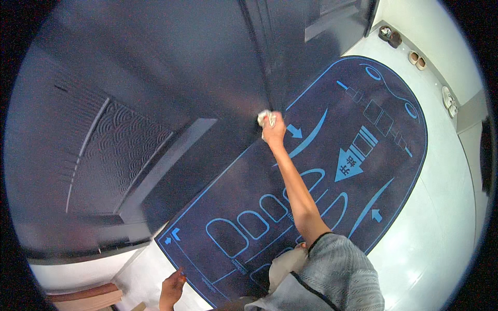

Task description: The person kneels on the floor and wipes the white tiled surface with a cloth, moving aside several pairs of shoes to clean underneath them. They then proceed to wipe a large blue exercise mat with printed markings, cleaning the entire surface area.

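My right hand [274,128] reaches forward with the arm stretched out, its fingers closed round a crumpled white cloth [266,118]. The cloth presses against the dark door [223,67], close to its vertical edge seam. Down at the lower left, my left hand [173,288] hangs low beside the corner of the mat, away from the door. Its fingers are curled in, and nothing shows in them. Part of that hand's forearm is cut off by the lower edge of the view.
A dark blue mat [249,181] with light blue outlines and arrows lies on the pale floor [410,243]. Several shoes line the right wall, among them a beige pair [417,60] and a white pair [450,101]. A brown wooden piece [85,297] stands at the lower left.
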`<state>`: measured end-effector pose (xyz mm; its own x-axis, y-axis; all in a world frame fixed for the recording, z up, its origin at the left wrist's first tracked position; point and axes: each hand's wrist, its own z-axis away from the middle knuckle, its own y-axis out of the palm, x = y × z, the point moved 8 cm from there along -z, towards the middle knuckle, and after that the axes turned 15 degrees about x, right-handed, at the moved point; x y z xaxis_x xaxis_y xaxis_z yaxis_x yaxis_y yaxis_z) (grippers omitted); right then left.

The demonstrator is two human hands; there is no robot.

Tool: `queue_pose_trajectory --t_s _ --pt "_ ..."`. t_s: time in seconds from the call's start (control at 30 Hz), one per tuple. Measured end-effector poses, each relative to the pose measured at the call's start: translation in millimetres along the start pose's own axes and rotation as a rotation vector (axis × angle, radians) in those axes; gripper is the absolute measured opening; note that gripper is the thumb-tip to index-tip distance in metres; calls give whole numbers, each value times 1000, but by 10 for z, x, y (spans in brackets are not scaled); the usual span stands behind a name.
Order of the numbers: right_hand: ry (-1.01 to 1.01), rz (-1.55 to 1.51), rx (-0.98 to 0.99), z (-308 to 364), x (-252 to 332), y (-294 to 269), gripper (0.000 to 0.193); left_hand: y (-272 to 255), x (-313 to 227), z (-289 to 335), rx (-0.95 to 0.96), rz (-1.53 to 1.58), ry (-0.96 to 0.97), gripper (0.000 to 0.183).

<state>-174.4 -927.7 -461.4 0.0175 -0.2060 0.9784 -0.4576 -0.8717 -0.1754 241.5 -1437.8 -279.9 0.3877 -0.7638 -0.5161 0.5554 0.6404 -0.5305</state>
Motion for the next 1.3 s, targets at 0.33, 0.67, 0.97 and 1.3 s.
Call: queue_pose_trajectory --t_s 0.33,0.67,0.97,1.3 --pt "-884 190 -466 -447 2874 -792 32 -119 -383 135 -28 -59 -45 41" --pt "265 165 -65 -130 -835 51 30 -122 -516 159 -64 -43 -59 39" --pt "-612 123 151 1062 1675 860 26 -91 -595 189 -48 13 -107 40" --pt "210 182 71 446 -387 579 35 -89 -510 398 -53 30 -170 41"
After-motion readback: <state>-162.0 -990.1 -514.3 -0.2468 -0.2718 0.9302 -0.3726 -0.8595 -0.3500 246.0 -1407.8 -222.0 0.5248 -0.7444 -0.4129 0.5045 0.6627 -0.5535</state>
